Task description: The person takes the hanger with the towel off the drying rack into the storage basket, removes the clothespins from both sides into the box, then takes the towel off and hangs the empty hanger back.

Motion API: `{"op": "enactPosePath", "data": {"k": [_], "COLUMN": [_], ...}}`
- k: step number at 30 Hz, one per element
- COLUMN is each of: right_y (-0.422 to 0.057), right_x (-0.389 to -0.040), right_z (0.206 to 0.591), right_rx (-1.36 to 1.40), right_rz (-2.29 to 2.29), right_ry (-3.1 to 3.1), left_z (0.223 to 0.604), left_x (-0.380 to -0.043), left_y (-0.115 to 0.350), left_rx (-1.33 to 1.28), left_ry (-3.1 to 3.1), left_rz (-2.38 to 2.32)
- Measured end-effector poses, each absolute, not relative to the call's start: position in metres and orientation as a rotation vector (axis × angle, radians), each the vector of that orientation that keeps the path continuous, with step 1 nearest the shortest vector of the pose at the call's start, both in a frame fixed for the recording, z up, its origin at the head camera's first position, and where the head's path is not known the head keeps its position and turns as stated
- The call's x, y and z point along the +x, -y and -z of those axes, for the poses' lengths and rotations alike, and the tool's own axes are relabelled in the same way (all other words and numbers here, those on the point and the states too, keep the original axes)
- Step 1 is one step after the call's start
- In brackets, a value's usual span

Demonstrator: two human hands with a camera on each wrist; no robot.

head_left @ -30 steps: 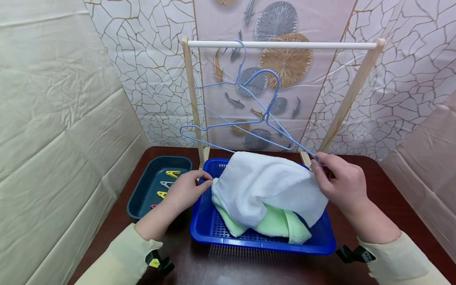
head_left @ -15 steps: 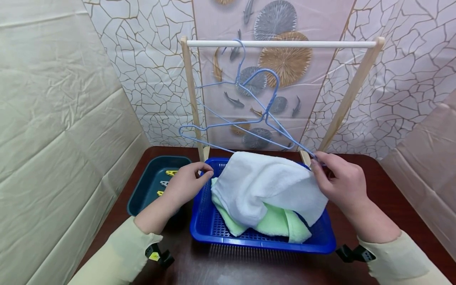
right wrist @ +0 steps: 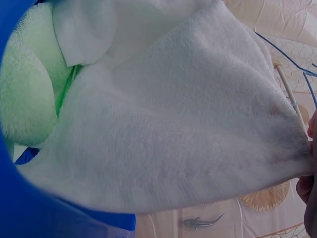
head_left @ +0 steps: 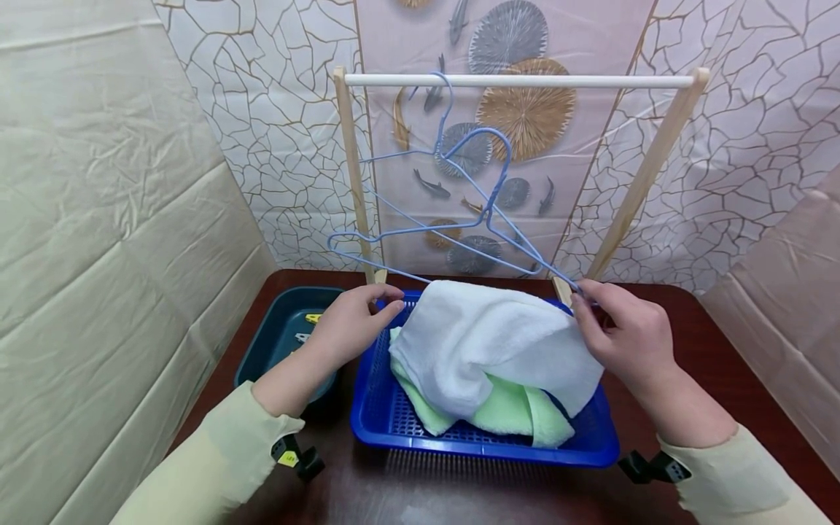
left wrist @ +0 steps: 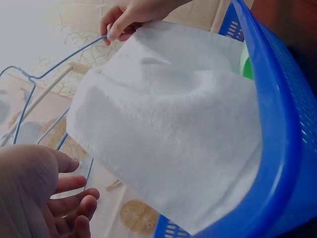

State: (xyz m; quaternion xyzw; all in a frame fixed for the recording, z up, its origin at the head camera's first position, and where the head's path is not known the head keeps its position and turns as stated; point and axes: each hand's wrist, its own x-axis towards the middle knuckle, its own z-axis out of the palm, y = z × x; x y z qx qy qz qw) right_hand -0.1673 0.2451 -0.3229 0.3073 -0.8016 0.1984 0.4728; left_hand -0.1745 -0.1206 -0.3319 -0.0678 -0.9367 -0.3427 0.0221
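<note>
My right hand [head_left: 626,324] pinches the right end of a blue wire clothes hanger [head_left: 488,210], together with an upper corner of a white towel [head_left: 453,321]. The towel drapes over the hanger's lower bar, and its lower part lies in a blue basket [head_left: 426,442]. My left hand [head_left: 354,321] hovers over the basket's left rim, thumb and fingers apart, holding nothing. In the left wrist view its fingers [left wrist: 74,203] are loosely bent, short of the towel's edge. Light green cloth [head_left: 502,408] shows beneath the white towel. Towel hides part of the hanger's bar.
A wooden rack with a white rail [head_left: 558,82] stands behind the basket. A second blue hanger [head_left: 438,135] hangs from it. Left of the basket is a dark teal tray [head_left: 262,343] with clothespins [head_left: 312,318], partly hidden by my left arm.
My left hand has moved up and to the right, away from the green cloth's left corner. The right hand, hanger and white towel have barely shifted.
</note>
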Motion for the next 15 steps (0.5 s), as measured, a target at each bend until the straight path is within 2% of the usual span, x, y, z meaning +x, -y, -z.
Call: {"op": "enactPosePath", "data": {"k": [15], "right_y": [-0.243], "right_x": [-0.167], "right_z": [0.324], "right_rx": [0.755], "right_rz": [-0.496], "right_ry": [1.98], "left_z": [0.325], "left_x": [-0.178], "left_y": [0.104], "left_rx": [-0.336], "left_ry": [2.813], "left_rz": [1.203]}}
